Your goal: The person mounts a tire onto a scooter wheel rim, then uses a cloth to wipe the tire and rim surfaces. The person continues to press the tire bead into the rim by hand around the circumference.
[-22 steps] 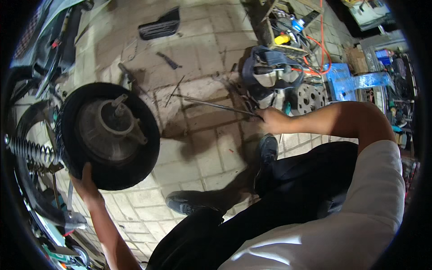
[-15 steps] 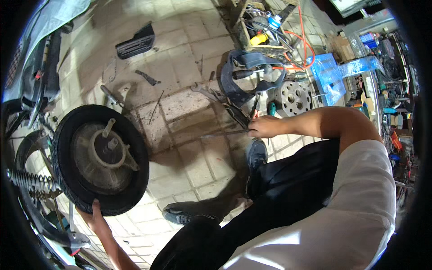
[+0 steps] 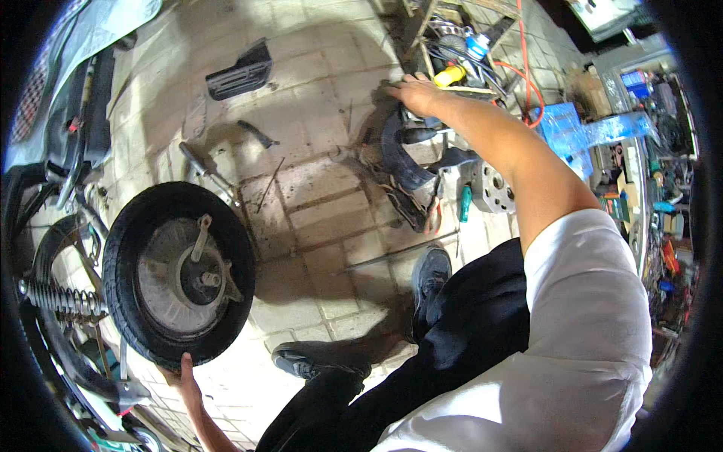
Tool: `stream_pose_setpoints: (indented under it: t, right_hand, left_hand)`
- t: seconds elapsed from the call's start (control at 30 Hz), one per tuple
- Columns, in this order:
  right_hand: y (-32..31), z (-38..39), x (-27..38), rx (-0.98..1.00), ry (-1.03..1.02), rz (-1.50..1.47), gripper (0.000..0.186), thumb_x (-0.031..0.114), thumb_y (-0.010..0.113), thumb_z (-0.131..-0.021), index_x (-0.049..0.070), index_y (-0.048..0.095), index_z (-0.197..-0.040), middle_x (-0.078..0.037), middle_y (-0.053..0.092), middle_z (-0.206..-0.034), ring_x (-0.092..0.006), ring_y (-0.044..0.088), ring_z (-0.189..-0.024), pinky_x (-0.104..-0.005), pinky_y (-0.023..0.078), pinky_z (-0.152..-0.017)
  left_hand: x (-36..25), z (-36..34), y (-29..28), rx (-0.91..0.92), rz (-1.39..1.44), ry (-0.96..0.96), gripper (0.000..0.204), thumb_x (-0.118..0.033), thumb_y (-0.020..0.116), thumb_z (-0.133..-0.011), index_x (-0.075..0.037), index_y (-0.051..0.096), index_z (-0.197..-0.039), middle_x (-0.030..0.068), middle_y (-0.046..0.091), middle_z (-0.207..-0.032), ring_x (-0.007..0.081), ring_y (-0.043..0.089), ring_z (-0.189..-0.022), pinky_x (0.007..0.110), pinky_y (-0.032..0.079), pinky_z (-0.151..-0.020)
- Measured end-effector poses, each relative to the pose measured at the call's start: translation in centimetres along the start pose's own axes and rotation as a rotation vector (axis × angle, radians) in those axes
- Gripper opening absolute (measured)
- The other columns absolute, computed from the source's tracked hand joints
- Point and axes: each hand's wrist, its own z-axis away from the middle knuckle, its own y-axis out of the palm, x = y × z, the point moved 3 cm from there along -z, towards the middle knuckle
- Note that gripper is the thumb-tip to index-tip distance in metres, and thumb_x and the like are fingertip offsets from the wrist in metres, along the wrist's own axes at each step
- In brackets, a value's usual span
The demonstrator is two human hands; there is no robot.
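Observation:
A black-tyred wheel with a grey metal hub (image 3: 169,286) stands tilted at the left. A lever-like arm and a short axle stick out of the hub. My left hand (image 3: 185,377) grips the tyre (image 3: 135,335) at its lower edge, thumb on the near side, other fingers mostly hidden beneath. My right hand (image 3: 419,95) is stretched far forward, fingers apart, at the upper end of a black rubber loop (image 3: 403,154). Whether it touches the rubber I cannot tell. A screwdriver with a dark handle (image 3: 416,135) lies across the loop. A thin dark rod (image 3: 384,255) lies before my shoe.
A wooden crate (image 3: 429,64) with tools and a yellow-ended plug stands beyond my right hand. Nearby are a green-handled tool (image 3: 465,203), a round metal part with holes (image 3: 497,188) and blue-wrapped parts (image 3: 565,139). A coil spring (image 3: 64,299) stands left of the wheel.
My right hand has let go of a thin dark rod and moved forward past the rubber loop towards the crate. The wheel, still in my left hand, has tilted and turned slightly.

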Motion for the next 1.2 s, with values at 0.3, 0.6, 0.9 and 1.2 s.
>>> stream_pose_setpoints:
  t: [0.3, 0.6, 0.9, 1.2]
  right_hand:
    - [-9.3, 3.6, 3.5, 0.27, -0.125, 0.246, 0.022, 0.005, 0.062, -0.075, 0.005, 0.072, -0.095, -0.014, 0.065, -0.107, -0.0337, 0.06, -0.107, -0.0504, 0.046, -0.085]
    - [-34.2, 18.8, 12.9, -0.54, -0.572, -0.091, 0.02, 0.001, 0.068, -0.063, 0.009, 0.069, -0.081, -0.012, 0.056, -0.107, -0.0326, 0.054, -0.102, -0.0399, 0.044, -0.088]
    - [-32.0, 17.1, 18.5, -1.08, -0.619, -0.634, 0.031, 0.003, 0.081, -0.072, 0.01, 0.076, -0.102, -0.005, 0.048, -0.086, -0.0159, 0.051, -0.074, -0.0268, 0.041, -0.061]
    - [-29.3, 13.3, 22.3, -0.117, 0.01, -2.137, 0.045, 0.027, 0.054, -0.097, 0.002, 0.051, -0.134, -0.009, 0.062, -0.12, -0.0183, 0.061, -0.101, -0.0364, 0.049, -0.087]
  left_hand:
    - [-6.6, 1.2, 3.0, -0.112, -0.154, 0.144, 0.08, -0.006, 0.069, -0.087, 0.0, 0.021, -0.151, 0.0212, 0.034, -0.15, 0.031, 0.037, -0.136, 0.04, 0.027, -0.114]
    - [-23.9, 1.0, 13.9, 0.726, 0.055, 0.522, 0.022, -0.008, 0.059, -0.093, 0.005, 0.065, -0.11, 0.0148, 0.066, -0.098, 0.0213, 0.064, -0.088, 0.033, 0.051, -0.08]
    - [-32.7, 2.5, 22.5, 1.239, 1.121, -0.026, 0.027, -0.01, 0.057, -0.098, 0.004, 0.059, -0.121, 0.0073, 0.066, -0.104, 0.0133, 0.063, -0.093, 0.026, 0.052, -0.085]
    - [-27.9, -0.1, 18.9, 0.464, 0.478, 0.692, 0.023, -0.009, 0.058, -0.096, 0.003, 0.064, -0.115, 0.0077, 0.068, -0.096, 0.0132, 0.063, -0.086, 0.028, 0.051, -0.078]
